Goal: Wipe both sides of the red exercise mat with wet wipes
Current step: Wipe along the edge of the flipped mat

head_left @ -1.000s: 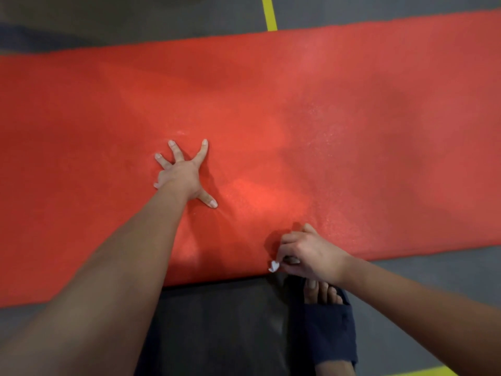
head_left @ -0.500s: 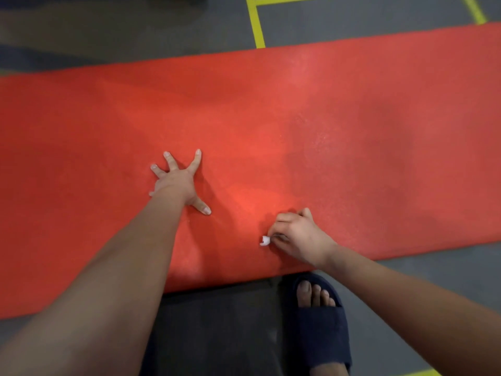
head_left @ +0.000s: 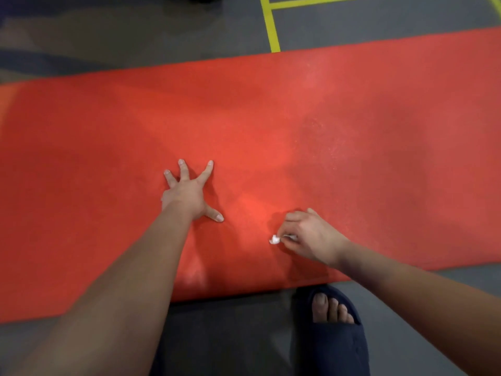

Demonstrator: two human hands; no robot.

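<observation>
Head view. The red mat (head_left: 352, 131) lies flat across the grey floor (head_left: 135, 28), just ahead of my slippered foot (head_left: 332, 329). My left hand (head_left: 187, 192) presses on it, fingers spread and straight. My right hand (head_left: 311, 237), fingers curled, pinches a small white wipe (head_left: 274, 239) against the mat near its front edge. Yellow floor lines (head_left: 272, 25) run beyond the mat's far edge.

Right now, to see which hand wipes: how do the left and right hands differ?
The left hand lies flat, fingers spread; the right hand has curled fingers. The left hand holds nothing; the right hand pinches a small white wipe. The left hand is farther up the red mat, the right hand nearer its near edge. Both are over the mat.
</observation>
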